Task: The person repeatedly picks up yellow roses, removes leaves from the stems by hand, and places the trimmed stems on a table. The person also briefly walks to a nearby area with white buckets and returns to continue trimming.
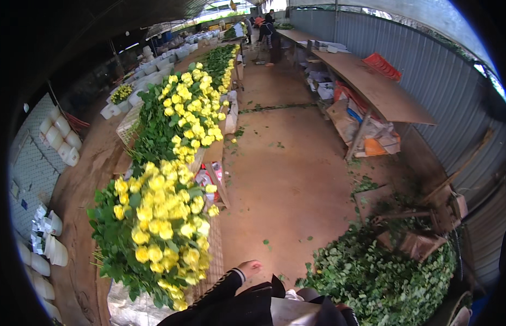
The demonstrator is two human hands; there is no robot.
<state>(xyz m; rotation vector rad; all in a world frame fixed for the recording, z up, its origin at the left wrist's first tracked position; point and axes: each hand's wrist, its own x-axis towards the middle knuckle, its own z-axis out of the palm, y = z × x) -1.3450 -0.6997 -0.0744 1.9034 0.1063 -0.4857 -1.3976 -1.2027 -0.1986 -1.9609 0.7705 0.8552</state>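
Note:
My left hand (250, 268) reaches out over the brown floor from a dark sleeve with a pale-patterned cuff, its fingers loosely curled and no object visible in it. Just left of it, a large heap of yellow roses (165, 220) with green leaves lies on a bench. Behind that heap, more yellow roses (192, 106) are laid along the same row. Only a small part of my right hand (341, 306) shows at the bottom, beside my dark clothing; its fingers are hidden. A pile of cut green leaves and stems (383, 277) lies to the right.
A long wooden table (371, 85) with a red plastic crate (382, 67) runs along the corrugated metal wall. Bags and cardboard (346, 122) are under it. White buckets (55, 250) stand at the left. People (271, 36) are at the aisle's far end.

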